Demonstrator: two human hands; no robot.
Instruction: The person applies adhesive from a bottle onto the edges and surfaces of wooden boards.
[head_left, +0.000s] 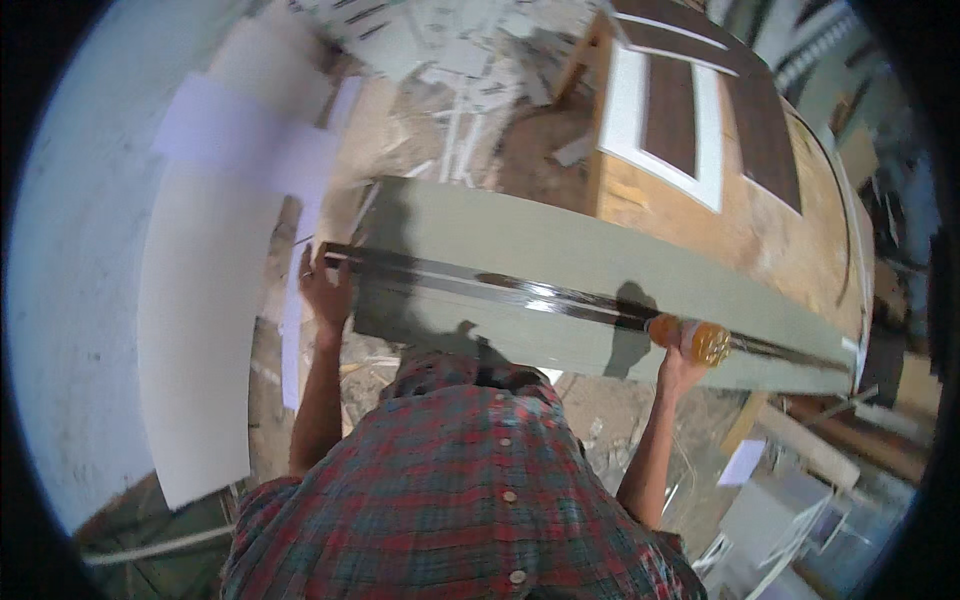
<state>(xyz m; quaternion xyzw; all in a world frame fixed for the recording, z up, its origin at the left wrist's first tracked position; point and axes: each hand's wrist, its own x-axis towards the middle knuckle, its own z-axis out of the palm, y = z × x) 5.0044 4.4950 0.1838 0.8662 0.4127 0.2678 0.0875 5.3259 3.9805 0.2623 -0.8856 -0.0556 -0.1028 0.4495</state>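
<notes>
A long, narrow dark brown strip (450,272) lies along a grey-green board (500,215) in front of me. Its left end is pinched between the thumb and fingers of my left hand (326,290). A light glare sits on the strip's glossy middle. My right hand (683,368) is wrapped round a clear bottle (708,341) of orange-yellow liquid, tilted over the right part of the strip. The bottle's mouth end points left, and its shadow falls on the board. Dark strips continue to the right beyond the bottle.
Beyond the board at the right stands a wooden table (640,200) bearing dark brown panels (765,135) and a white frame (712,150). White offcuts (460,130) litter the floor ahead. Long pale sheets (205,330) lie at the left, beside a light wall. More scrap lies at the lower right.
</notes>
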